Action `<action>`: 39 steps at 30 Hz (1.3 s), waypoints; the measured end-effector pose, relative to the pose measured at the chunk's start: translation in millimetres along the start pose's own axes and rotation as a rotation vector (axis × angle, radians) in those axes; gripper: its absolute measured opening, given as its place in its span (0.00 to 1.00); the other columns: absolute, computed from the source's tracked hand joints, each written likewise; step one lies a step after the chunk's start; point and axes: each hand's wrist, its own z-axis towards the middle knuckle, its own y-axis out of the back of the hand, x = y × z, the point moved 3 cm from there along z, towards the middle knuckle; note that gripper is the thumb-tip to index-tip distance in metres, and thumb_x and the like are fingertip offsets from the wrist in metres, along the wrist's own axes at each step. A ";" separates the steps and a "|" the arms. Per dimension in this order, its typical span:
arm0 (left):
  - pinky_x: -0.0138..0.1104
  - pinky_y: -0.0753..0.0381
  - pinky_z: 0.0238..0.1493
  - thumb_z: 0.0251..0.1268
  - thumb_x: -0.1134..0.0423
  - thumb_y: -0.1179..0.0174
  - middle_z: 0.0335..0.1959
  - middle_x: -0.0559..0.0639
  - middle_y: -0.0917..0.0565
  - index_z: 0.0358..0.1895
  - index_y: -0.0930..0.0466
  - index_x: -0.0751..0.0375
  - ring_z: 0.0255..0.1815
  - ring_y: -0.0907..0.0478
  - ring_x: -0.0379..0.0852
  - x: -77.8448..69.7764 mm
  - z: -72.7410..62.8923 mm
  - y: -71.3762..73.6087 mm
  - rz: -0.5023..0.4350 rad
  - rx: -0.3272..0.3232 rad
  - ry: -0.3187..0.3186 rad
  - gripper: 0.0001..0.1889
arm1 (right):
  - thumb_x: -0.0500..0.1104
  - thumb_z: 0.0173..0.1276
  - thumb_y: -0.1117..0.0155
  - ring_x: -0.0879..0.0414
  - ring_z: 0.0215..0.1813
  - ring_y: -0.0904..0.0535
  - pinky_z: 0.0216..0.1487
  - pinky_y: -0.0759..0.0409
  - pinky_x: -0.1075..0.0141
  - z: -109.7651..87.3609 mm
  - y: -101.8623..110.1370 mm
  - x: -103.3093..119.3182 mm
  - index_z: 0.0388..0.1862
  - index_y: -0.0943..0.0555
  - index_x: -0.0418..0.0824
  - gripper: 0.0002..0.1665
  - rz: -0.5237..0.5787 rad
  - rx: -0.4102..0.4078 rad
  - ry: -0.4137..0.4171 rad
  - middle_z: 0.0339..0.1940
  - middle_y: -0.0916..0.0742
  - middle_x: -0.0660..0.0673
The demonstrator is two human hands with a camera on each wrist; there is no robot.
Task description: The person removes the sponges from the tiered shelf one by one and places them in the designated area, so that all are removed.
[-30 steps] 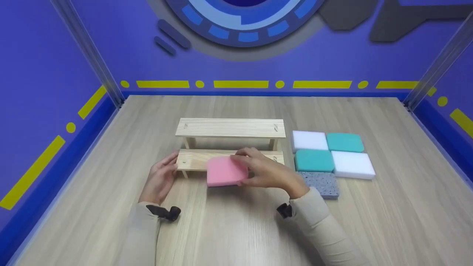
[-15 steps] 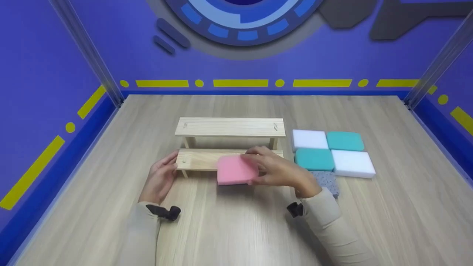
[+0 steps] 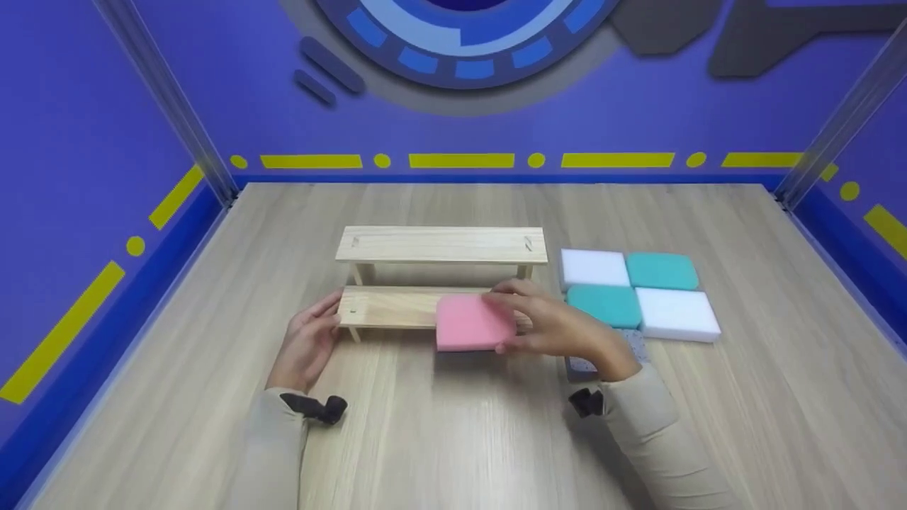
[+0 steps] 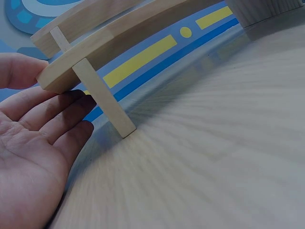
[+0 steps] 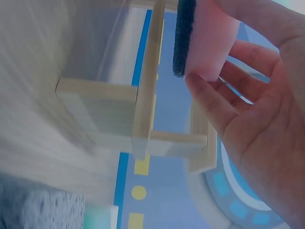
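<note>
A two-step wooden rack (image 3: 397,308) stands in the middle of the table. My left hand (image 3: 308,340) holds the left end of its lower board; in the left wrist view the thumb touches the board's end and the other fingers lie beneath, by the leg. My right hand (image 3: 549,326) grips a pink sponge (image 3: 473,322) by its right side. The sponge hangs over the front edge of the lower board, pink side up. Its dark scouring layer (image 5: 184,38) shows in the right wrist view, apart from the board.
Right of the rack lie two white sponges (image 3: 677,313) and two teal sponges (image 3: 604,306), packed together. A grey speckled sponge (image 3: 634,343) sits nearest me, partly hidden by my right wrist. Blue panels (image 3: 460,134) wall the table (image 3: 439,439) at the back and sides.
My right hand has moved the pink sponge rightward along the front of the lower board. The left hand and the rack have stayed put.
</note>
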 end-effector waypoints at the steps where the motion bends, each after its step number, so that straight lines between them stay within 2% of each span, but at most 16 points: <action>1: 0.28 0.27 0.60 0.63 0.82 0.58 0.74 0.69 0.46 0.71 0.49 0.79 0.57 0.26 0.36 0.0 0.3 -0.2 -0.002 -0.002 0.000 0.30 | 0.47 0.57 0.28 0.48 0.65 0.30 0.66 0.28 0.54 -1.4 1.0 -1.0 0.69 0.30 0.39 0.41 0.004 0.000 -0.002 0.64 0.26 0.41; 5: 0.28 0.27 0.60 0.62 0.82 0.58 0.74 0.68 0.45 0.70 0.48 0.79 0.57 0.25 0.35 -0.2 0.6 -0.4 -0.002 -0.015 0.003 0.30 | 0.46 0.57 0.27 0.48 0.65 0.29 0.66 0.28 0.53 -6.8 5.0 -5.3 0.69 0.30 0.39 0.41 0.015 -0.002 -0.012 0.64 0.26 0.42; 14: 0.27 0.26 0.58 0.64 0.81 0.58 0.72 0.72 0.44 0.71 0.49 0.80 0.56 0.24 0.36 2.2 -3.2 0.4 0.049 -0.001 0.007 0.30 | 0.42 0.54 0.26 0.47 0.65 0.28 0.65 0.28 0.53 -20.2 9.0 -13.4 0.67 0.29 0.40 0.41 0.002 -0.007 -0.038 0.64 0.25 0.41; 24: 0.28 0.26 0.58 0.63 0.81 0.57 0.69 0.67 0.35 0.70 0.48 0.81 0.56 0.24 0.37 0.3 -0.3 -1.1 0.023 -0.012 0.001 0.30 | 0.38 0.53 0.28 0.47 0.61 0.25 0.61 0.23 0.53 -35.5 20.0 -24.0 0.66 0.28 0.38 0.39 -0.027 -0.050 -0.016 0.62 0.24 0.40; 34: 0.28 0.27 0.60 0.63 0.82 0.58 0.72 0.70 0.43 0.70 0.49 0.80 0.57 0.24 0.37 -0.8 -2.0 -0.1 0.018 -0.005 -0.001 0.30 | 0.42 0.54 0.25 0.45 0.63 0.26 0.62 0.25 0.51 -52.6 26.5 -35.4 0.67 0.28 0.39 0.40 -0.008 -0.055 -0.071 0.62 0.23 0.40; 39: 0.28 0.28 0.61 0.63 0.82 0.58 0.73 0.71 0.45 0.70 0.49 0.80 0.58 0.25 0.36 -0.6 -1.4 -1.9 0.015 0.004 -0.003 0.30 | 0.39 0.53 0.25 0.43 0.64 0.27 0.61 0.25 0.48 -63.6 32.0 -40.5 0.67 0.28 0.38 0.40 -0.005 -0.058 -0.108 0.62 0.24 0.39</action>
